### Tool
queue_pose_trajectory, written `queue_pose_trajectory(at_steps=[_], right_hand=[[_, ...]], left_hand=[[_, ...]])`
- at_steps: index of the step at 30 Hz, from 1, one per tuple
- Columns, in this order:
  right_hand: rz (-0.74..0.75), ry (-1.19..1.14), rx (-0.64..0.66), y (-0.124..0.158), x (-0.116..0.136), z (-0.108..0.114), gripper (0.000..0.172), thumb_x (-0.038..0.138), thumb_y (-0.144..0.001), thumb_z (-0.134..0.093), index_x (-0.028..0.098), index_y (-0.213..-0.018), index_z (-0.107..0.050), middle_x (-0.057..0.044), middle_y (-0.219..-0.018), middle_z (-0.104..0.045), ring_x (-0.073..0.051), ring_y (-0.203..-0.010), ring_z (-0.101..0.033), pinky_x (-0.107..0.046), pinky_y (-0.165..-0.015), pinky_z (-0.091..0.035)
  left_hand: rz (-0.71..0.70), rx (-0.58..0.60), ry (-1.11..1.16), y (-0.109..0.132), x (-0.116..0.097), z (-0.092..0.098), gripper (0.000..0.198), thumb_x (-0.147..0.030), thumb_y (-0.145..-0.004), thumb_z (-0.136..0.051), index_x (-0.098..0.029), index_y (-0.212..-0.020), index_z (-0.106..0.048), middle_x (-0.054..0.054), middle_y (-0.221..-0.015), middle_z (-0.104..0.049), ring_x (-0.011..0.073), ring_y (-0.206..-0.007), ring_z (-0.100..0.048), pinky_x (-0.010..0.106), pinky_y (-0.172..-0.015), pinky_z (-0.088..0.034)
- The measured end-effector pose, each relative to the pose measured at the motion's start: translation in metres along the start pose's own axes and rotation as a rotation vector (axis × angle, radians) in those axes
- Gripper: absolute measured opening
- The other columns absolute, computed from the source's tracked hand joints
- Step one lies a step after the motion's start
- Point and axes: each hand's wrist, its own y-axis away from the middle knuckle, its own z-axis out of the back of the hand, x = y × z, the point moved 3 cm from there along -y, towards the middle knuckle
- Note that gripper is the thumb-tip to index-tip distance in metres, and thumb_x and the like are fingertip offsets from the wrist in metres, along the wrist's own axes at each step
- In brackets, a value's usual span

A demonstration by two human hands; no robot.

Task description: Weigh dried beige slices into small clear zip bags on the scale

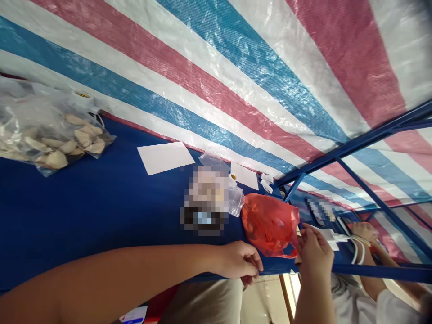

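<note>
The red plastic bag (270, 225) lies on the tabletop (135, 211) between our loosely curled left hand (240, 260) and narrowly bunched right hand (314, 250), probably for easy reach, though we cannot tell whether either grips anything.

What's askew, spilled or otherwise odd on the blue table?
The left white rectangular paper sheet lies skewed to the back edge of the matte blue tabletop. Pixelation hides a patch mid-table, so I can't judge that. No spill shows.
</note>
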Motion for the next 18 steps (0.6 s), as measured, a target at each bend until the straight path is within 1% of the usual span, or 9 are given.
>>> queue_pose_trajectory(at_steps=[4, 8, 9, 11, 13, 15, 16, 17, 18], right_hand=[[-0.081, 0.242, 0.213, -0.009, 0.001, -0.007, 0.031, 0.045, -0.068, -0.073, 0.017, -0.08, -0.075, -0.003, -0.058, -0.063, -0.018, -0.052, -0.054, -0.028, -0.048, -0.039], [-0.147, 0.137, 0.465, -0.006, 0.027, -0.036, 0.047, 0.052, -0.07, -0.075, 0.017, -0.101, -0.078, -0.001, -0.059, -0.062, -0.02, -0.054, -0.057, -0.03, -0.051, -0.041], [-0.145, 0.111, 0.493, -0.007, 0.034, -0.045, 0.051, 0.053, -0.071, -0.074, 0.017, -0.106, -0.077, -0.001, -0.06, -0.061, -0.02, -0.055, -0.057, -0.03, -0.052, -0.042], [-0.076, 0.104, 0.428, -0.015, 0.045, -0.059, 0.05, 0.052, -0.07, -0.07, 0.016, -0.105, -0.075, -0.001, -0.061, -0.061, -0.02, -0.056, -0.055, -0.032, -0.054, -0.043], [0.028, 0.142, 0.301, -0.024, 0.048, -0.068, 0.039, 0.049, -0.069, -0.064, 0.017, -0.09, -0.073, -0.003, -0.065, -0.062, -0.021, -0.063, -0.054, -0.033, -0.059, -0.044], [0.078, 0.185, 0.237, -0.029, 0.042, -0.074, 0.028, 0.047, -0.07, -0.061, 0.019, -0.071, -0.066, -0.006, -0.068, -0.062, -0.024, -0.071, -0.055, -0.035, -0.065, -0.045], [0.088, 0.208, 0.221, -0.03, 0.036, -0.077, 0.026, 0.046, -0.071, -0.06, 0.021, -0.064, -0.062, -0.007, -0.068, -0.061, -0.025, -0.074, -0.055, -0.037, -0.067, -0.046], [0.093, 0.227, 0.213, -0.029, 0.03, -0.08, 0.026, 0.045, -0.073, -0.059, 0.022, -0.06, -0.058, -0.008, -0.068, -0.06, -0.026, -0.076, -0.056, -0.038, -0.068, -0.047], [0.092, 0.24, 0.215, -0.027, 0.024, -0.082, 0.025, 0.043, -0.073, -0.059, 0.022, -0.059, -0.057, -0.008, -0.067, -0.06, -0.027, -0.077, -0.057, -0.039, -0.069, -0.048]], left_hand=[[0.009, -0.031, -0.055, 0.006, -0.008, 0.0, 0.021, -0.026, -0.072, -0.076, -0.017, -0.086, -0.064, -0.001, -0.075, -0.066, 0.0111, -0.062, -0.063, 0.031, -0.068, -0.053], [0.029, -0.036, -0.074, 0.009, -0.011, -0.002, 0.017, -0.024, -0.074, -0.073, -0.017, -0.087, -0.064, -0.001, -0.077, -0.065, 0.0116, -0.064, -0.063, 0.032, -0.071, -0.052], [0.036, -0.037, -0.081, 0.01, -0.014, -0.004, 0.016, -0.024, -0.075, -0.072, -0.017, -0.087, -0.063, -0.001, -0.077, -0.065, 0.0118, -0.064, -0.063, 0.031, -0.071, -0.052], [0.04, -0.028, -0.154, 0.017, -0.026, -0.012, 0.013, -0.022, -0.077, -0.069, -0.017, -0.088, -0.063, 0.0, -0.08, -0.065, 0.0122, -0.068, -0.062, 0.03, -0.071, -0.051], [-0.025, 0.007, -0.326, 0.031, -0.051, -0.02, 0.01, -0.023, -0.081, -0.067, -0.018, -0.09, -0.066, 0.002, -0.086, -0.067, 0.0129, -0.074, -0.062, 0.029, -0.072, -0.05], [-0.242, 0.032, -0.572, 0.054, -0.088, -0.022, 0.013, -0.027, -0.088, -0.063, -0.021, -0.097, -0.07, 0.002, -0.093, -0.071, 0.0141, -0.082, -0.063, 0.029, -0.078, -0.049], [-0.37, 0.002, -0.667, 0.067, -0.107, -0.017, 0.016, -0.025, -0.092, -0.057, -0.021, -0.101, -0.071, 0.003, -0.096, -0.072, 0.0147, -0.086, -0.065, 0.028, -0.08, -0.049], [-0.488, -0.074, -0.779, 0.082, -0.125, -0.007, 0.021, -0.023, -0.095, -0.052, -0.022, -0.103, -0.071, 0.003, -0.099, -0.073, 0.0153, -0.089, -0.066, 0.029, -0.084, -0.049], [-0.587, -0.243, -0.885, 0.097, -0.141, 0.008, 0.022, -0.024, -0.097, -0.05, -0.022, -0.102, -0.071, 0.004, -0.099, -0.073, 0.016, -0.089, -0.066, 0.03, -0.087, -0.049]])
